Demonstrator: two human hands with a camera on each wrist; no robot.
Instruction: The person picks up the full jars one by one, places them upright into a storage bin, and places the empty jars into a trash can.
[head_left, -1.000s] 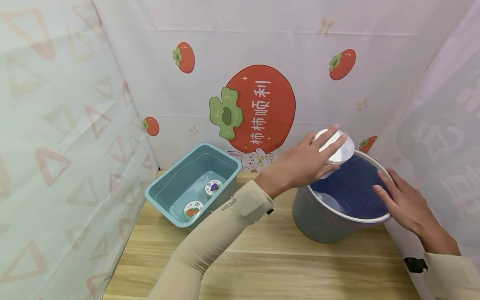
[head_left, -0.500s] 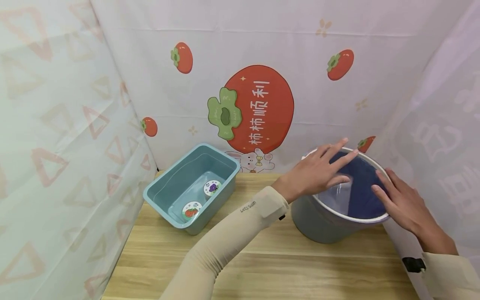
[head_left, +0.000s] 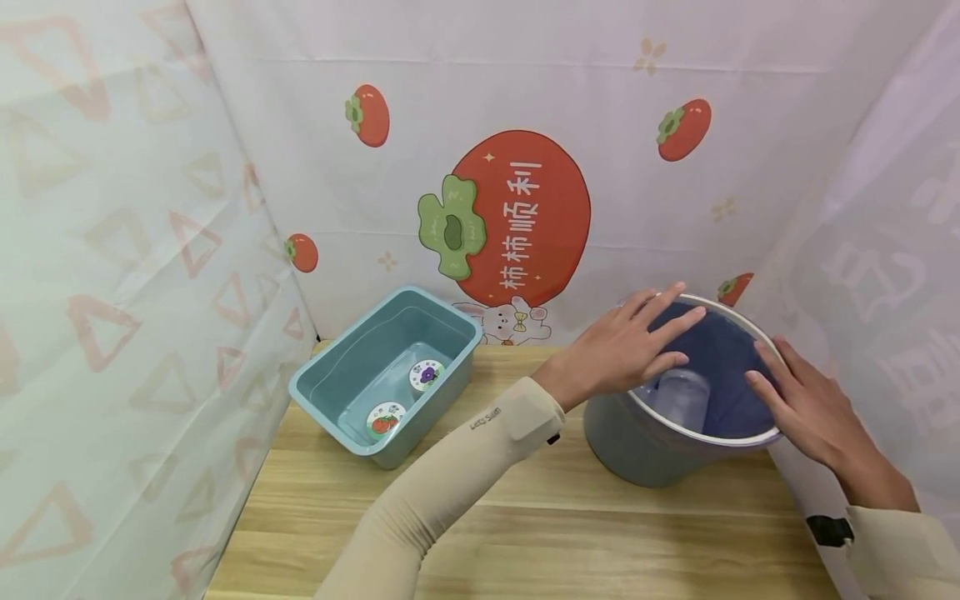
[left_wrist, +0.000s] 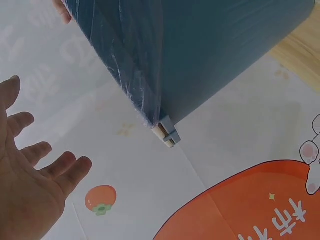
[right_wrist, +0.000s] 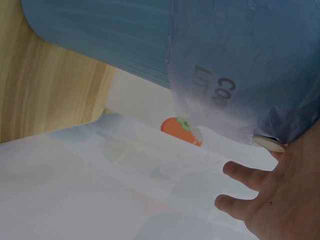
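A grey-blue bin (head_left: 637, 454) with a bluish-purple plastic liner (head_left: 723, 354) stands on the right of the table. Inside it lies a clear plastic cup (head_left: 682, 398). My left hand (head_left: 618, 346) is over the bin's left rim, fingers spread and holding nothing; the left wrist view also shows this hand (left_wrist: 40, 175) apart from the bin wall. On the opposite side my right hand (head_left: 813, 404) rests at the rim, with two digits reaching over the inside. In the right wrist view, the other fingers of this hand (right_wrist: 285, 195) stretch loosely outside the liner.
A teal rectangular basin (head_left: 386, 375) with two round stickers inside stands left of the bin on the wooden table (head_left: 540, 533). Printed cloth walls (head_left: 480, 92) close in the back and both sides.
My left hand has let go of the clear plastic cup, which dropped into the bin and now lies lower inside. The right hand stays at the rim.
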